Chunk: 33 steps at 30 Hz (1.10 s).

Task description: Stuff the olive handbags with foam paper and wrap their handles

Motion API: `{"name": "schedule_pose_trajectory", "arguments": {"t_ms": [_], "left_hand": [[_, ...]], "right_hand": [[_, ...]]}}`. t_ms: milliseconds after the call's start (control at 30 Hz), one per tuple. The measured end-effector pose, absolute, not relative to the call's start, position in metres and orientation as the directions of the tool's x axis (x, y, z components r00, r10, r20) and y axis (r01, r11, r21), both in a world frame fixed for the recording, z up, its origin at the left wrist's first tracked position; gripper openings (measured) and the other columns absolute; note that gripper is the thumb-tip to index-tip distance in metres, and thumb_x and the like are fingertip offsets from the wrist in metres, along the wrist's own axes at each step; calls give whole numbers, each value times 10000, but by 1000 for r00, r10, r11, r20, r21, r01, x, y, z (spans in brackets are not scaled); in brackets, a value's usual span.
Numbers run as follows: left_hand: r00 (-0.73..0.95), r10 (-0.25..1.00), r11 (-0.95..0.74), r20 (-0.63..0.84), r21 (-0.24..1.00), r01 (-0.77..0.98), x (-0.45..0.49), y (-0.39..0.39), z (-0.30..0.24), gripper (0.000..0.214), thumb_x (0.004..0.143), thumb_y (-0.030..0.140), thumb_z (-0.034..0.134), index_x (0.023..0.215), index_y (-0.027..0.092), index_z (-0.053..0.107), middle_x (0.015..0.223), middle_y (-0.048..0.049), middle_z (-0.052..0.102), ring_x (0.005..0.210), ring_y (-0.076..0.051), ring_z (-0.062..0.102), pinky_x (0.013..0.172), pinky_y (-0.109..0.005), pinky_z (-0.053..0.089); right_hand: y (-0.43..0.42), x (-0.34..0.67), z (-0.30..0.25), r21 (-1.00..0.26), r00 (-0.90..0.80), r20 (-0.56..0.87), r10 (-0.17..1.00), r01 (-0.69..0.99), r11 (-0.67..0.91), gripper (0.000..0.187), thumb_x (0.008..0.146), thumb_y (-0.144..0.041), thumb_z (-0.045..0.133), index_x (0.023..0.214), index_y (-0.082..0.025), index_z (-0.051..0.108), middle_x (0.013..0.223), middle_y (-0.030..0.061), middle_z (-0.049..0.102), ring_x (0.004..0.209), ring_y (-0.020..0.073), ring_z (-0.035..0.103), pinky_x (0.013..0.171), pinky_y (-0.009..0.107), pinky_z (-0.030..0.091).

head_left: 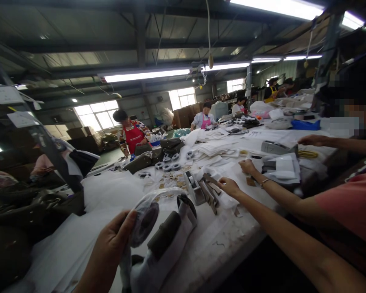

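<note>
My left hand [111, 244] is low in the middle, fingers and thumb closed on a clear plastic wrapper [146, 217] with a dark round piece inside. Just right of it lies a dark bag part in white padding [167, 236]. My right arm reaches in from the lower right. My right hand [229, 187] rests knuckles up, fingers curled, on dark strips [209, 189] beside a grey tape dispenser [193, 186]. What its fingers grip is too small to see.
The long white-covered table [219, 240] carries tape rolls [167, 166], stacked white sheets [215, 147] and grey bags. A neighbour in a salmon shirt [354, 203] has a braceleted hand [248, 167] close to mine. Other workers stand opposite. Dark bags [24, 203] are heaped at left.
</note>
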State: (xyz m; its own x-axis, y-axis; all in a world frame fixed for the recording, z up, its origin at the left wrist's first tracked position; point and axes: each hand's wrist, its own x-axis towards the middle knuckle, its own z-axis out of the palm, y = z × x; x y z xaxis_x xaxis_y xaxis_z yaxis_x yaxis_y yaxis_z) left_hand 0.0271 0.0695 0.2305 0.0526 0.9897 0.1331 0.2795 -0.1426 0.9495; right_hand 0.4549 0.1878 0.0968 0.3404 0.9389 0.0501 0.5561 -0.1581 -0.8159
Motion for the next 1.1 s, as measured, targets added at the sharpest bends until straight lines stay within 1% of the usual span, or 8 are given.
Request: {"name": "schedule_pose_trajectory", "arguments": {"t_ms": [100,200,300,400,667,900,1000,1100], "left_hand": [[55,992,-125,115,964,235,22,65,235,515,766,632,690,991,168,689,733,4,661,695,-189,631,607,-246,520],[73,991,-125,115,980,153,22,61,239,489,782,613,688,963,158,694,747,-5,671,689,-173,618,621,-241,510],[104,987,-133,121,984,118,24,61,238,466,817,602,659,939,154,690,729,-1,655,644,-143,582,588,-221,476],[138,980,-166,146,975,147,26,63,233,471,819,613,649,905,151,688,696,6,628,625,-132,557,570,-209,447],[187,922,-387,339,807,446,32,57,233,477,867,621,549,900,175,713,757,-14,682,716,-181,599,641,-242,465],[195,901,-431,388,741,515,37,53,229,523,814,682,555,1011,238,749,807,8,744,782,-233,694,702,-275,547],[213,889,-450,405,689,568,28,58,228,477,801,676,583,1028,297,763,887,34,767,871,-237,723,781,-263,577],[275,874,-480,401,623,618,21,61,228,440,821,653,576,1064,336,760,1014,49,769,993,-248,719,867,-274,576]], "right_hand": [[162,427,113,-912,247,58,967,407,-49,274,979,-336,490,1082,-139,649,978,120,750,860,206,721,747,309,568],[119,389,128,-961,93,89,992,271,61,351,938,-428,560,1135,-154,657,1037,119,754,870,205,729,769,304,574],[72,349,143,-986,-140,96,985,120,113,425,825,-552,692,971,-154,725,906,113,769,748,206,724,696,301,570],[41,311,154,-993,-280,81,957,65,103,458,766,-596,730,833,-143,734,758,91,757,631,185,699,614,278,546],[46,234,160,-985,-149,164,975,-80,153,494,732,-632,737,789,-142,755,696,59,727,555,142,625,530,234,439],[49,204,185,-919,-193,88,977,-395,5,486,627,-582,840,677,-111,732,552,-18,559,441,40,364,464,209,260],[42,204,193,-845,-283,96,954,-530,-72,431,549,-445,913,744,-101,743,627,-1,601,509,64,449,525,215,325],[38,204,192,-764,-331,98,938,-630,-142,466,584,-459,899,843,-102,752,734,38,663,637,121,567,636,244,410]]}}
